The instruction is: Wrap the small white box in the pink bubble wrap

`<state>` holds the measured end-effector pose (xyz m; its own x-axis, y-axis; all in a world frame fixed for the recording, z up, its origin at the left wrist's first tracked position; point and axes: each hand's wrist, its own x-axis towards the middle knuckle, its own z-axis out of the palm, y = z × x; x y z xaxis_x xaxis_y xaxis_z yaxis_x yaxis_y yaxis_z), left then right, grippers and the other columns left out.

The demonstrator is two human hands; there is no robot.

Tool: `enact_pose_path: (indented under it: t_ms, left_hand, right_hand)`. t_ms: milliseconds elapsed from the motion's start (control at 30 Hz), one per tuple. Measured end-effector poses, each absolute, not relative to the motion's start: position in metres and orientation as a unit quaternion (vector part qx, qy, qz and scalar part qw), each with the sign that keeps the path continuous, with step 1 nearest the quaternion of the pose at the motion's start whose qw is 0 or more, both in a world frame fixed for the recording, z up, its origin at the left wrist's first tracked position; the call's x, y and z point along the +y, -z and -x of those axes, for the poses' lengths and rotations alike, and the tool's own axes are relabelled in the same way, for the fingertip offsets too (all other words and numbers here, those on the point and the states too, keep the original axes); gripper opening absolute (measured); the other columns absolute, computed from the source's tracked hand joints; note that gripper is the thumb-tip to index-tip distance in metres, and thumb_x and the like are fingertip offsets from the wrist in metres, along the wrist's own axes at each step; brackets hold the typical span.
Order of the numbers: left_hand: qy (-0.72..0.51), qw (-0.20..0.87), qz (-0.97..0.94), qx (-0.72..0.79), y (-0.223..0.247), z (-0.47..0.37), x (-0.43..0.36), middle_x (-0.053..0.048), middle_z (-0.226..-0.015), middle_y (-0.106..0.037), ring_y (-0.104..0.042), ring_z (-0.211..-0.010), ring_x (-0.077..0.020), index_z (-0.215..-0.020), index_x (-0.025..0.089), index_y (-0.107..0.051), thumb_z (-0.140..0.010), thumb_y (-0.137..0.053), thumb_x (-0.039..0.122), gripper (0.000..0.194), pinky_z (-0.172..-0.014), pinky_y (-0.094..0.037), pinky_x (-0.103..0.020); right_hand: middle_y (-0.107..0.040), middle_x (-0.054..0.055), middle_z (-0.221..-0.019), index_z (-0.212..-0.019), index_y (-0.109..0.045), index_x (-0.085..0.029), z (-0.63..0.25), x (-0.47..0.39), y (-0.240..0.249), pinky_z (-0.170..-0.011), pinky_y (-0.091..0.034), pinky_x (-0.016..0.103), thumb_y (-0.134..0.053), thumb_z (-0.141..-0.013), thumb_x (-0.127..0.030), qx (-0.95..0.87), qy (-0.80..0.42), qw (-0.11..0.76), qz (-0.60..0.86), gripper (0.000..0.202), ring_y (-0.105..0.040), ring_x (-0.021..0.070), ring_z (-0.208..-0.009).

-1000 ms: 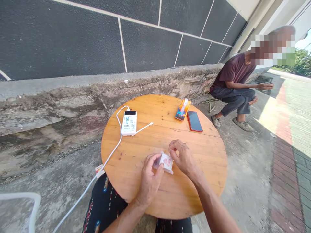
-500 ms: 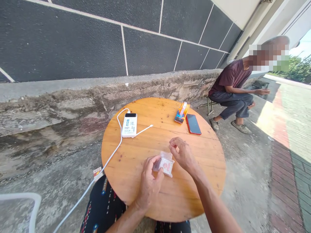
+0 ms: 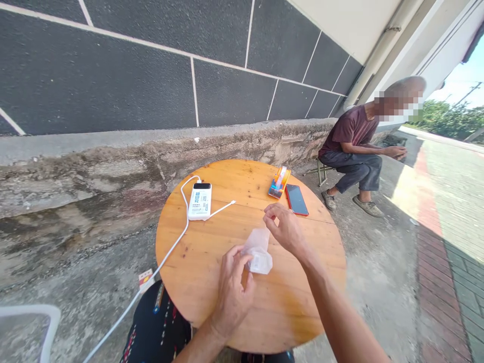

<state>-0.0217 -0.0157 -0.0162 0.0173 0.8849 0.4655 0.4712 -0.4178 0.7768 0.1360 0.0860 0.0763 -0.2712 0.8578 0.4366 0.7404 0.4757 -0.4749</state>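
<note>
On the round wooden table [image 3: 212, 282], a small white packet [image 3: 260, 261] in translucent plastic wrap lies in front of me. My left hand [image 3: 236, 277] grips its left edge, with the index finger on top and the thumb lower, near the side. A loose flap of the clear wrap [image 3: 257, 239] stretches up and away from the packet towards my right hand [image 3: 285, 229]. That hand is closed, thumb and index finger pinched together just above the flap. Whatever lies between those fingertips is too small to make out.
A white power bank [image 3: 200, 202] with a white cable [image 3: 177, 242] is at the back left. An orange tape dispenser [image 3: 279, 182] stands beside a red-edged phone [image 3: 297, 199] at the back right. A person [image 3: 351, 138] sits on a stool beyond, by the wall [image 3: 143, 75].
The packet has been turned over: its red-printed face no longer shows, and the wrap's flap now stretches out above it. My right hand stays pinched. The whole view has shifted slightly.
</note>
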Motion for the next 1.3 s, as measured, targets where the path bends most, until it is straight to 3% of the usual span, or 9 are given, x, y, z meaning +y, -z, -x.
enact_pose_path:
  t_ms: [233,567,767,1000,1133,1200,1300]
  left_hand:
    - [-0.5,0.22,-0.699,0.46,0.019,0.022,-0.016,-0.011,-0.119,-0.054,-0.049,-0.115,-0.0251,-0.105,0.021,-0.051,-0.07,-0.045,0.003,0.039,-0.097,-0.042,-0.045]
    - [-0.514,0.257,-0.688,0.443,0.01,0.024,-0.018,-0.011,-0.11,-0.057,-0.055,-0.105,-0.026,-0.095,0.02,-0.051,-0.071,-0.049,0.012,0.026,-0.09,-0.046,-0.042]
    - [-0.509,0.261,-0.676,0.465,0.009,0.023,-0.016,-0.011,-0.108,-0.057,-0.056,-0.103,-0.0255,-0.111,0.019,-0.052,-0.076,-0.052,0.019,0.035,-0.089,-0.048,-0.042]
    - [-0.495,0.266,-0.685,0.463,0.009,0.022,-0.014,-0.009,-0.102,-0.057,-0.056,-0.101,-0.0244,-0.104,0.02,-0.06,-0.075,-0.051,0.016,0.03,-0.088,-0.049,-0.039]
    - [-0.499,0.269,-0.685,0.458,0.009,0.022,-0.014,-0.009,-0.104,-0.057,-0.055,-0.103,-0.0239,-0.101,0.02,-0.06,-0.073,-0.05,0.012,0.031,-0.09,-0.048,-0.039]
    - [-0.503,0.268,-0.683,0.458,0.011,0.022,-0.014,-0.009,-0.104,-0.058,-0.056,-0.103,-0.0235,-0.1,0.019,-0.06,-0.072,-0.05,0.011,0.031,-0.09,-0.048,-0.038]
    - [-0.511,0.269,-0.68,0.452,0.013,0.021,-0.015,-0.008,-0.102,-0.059,-0.057,-0.101,-0.023,-0.098,0.019,-0.06,-0.071,-0.05,0.01,0.031,-0.088,-0.049,-0.037]
  right_hand:
    - [-0.066,0.004,-0.088,-0.081,-0.06,-0.017,-0.14,0.117,-0.067,-0.07,-0.041,0.024,-0.048,-0.083,-0.018,-0.773,-0.065,0.183,0.605,0.013,-0.06,0.0145,-0.075]
    - [-0.067,0.012,-0.092,-0.081,-0.066,-0.013,-0.126,0.147,-0.04,-0.07,-0.038,0.025,-0.048,-0.08,-0.01,-0.769,-0.046,0.076,0.633,0.019,-0.062,0.0183,-0.082]
    - [-0.066,0.008,-0.098,-0.082,-0.067,-0.017,-0.126,0.145,-0.029,-0.078,-0.037,0.026,-0.046,-0.087,-0.017,-0.765,-0.037,0.077,0.639,0.022,-0.061,0.0173,-0.09]
    - [-0.068,0.007,-0.099,-0.102,-0.065,-0.019,-0.145,0.126,-0.046,-0.07,-0.039,0.024,-0.038,-0.094,-0.028,-0.744,-0.031,0.079,0.663,0.03,-0.062,0.0166,-0.088]
    - [-0.07,0.007,-0.076,-0.081,-0.069,-0.02,-0.126,0.102,-0.057,-0.06,-0.039,0.025,-0.052,-0.085,-0.048,-0.76,-0.05,0.022,0.648,0.033,-0.064,0.0194,-0.071]
    - [-0.071,0.011,-0.076,-0.074,-0.07,-0.018,-0.112,0.091,-0.057,-0.06,-0.04,0.028,-0.058,-0.078,-0.054,-0.763,-0.051,-0.006,0.644,0.038,-0.065,0.0236,-0.073]
    - [-0.071,0.017,-0.085,-0.08,-0.072,-0.014,-0.097,0.081,-0.054,-0.063,-0.041,0.031,-0.062,-0.075,-0.043,-0.759,-0.046,-0.032,0.649,0.03,-0.065,0.0276,-0.08]
